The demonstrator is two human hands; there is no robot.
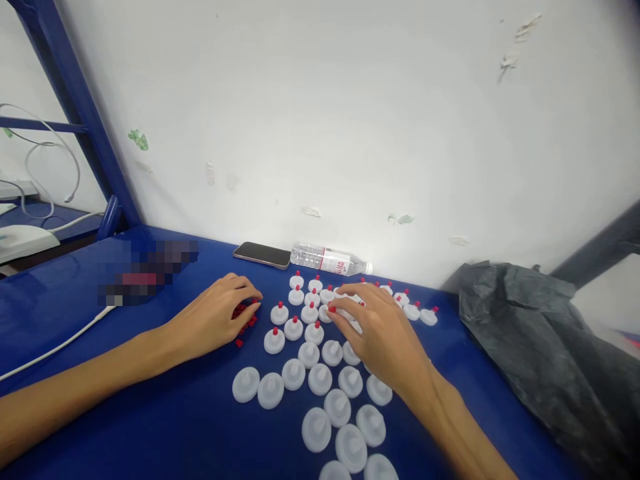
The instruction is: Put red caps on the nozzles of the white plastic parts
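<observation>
Grip closed on a red cap point(332, 309) at a white spouted lid point(325, 315), a right hand point(377, 327) reaches among similar lids point(320, 379) on a blue bench point(165, 420); the left hand point(220, 312) curls over loose red caps point(245, 321), its grip impossible to tell.

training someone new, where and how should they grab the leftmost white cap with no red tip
Pinch the leftmost bare white cap by the near and far edges of its round rim, probably coming from its left, since another white cap crowds its right. It lies flat, so the wide rim likely offers a steadier hold than the narrow raised centre.
</observation>
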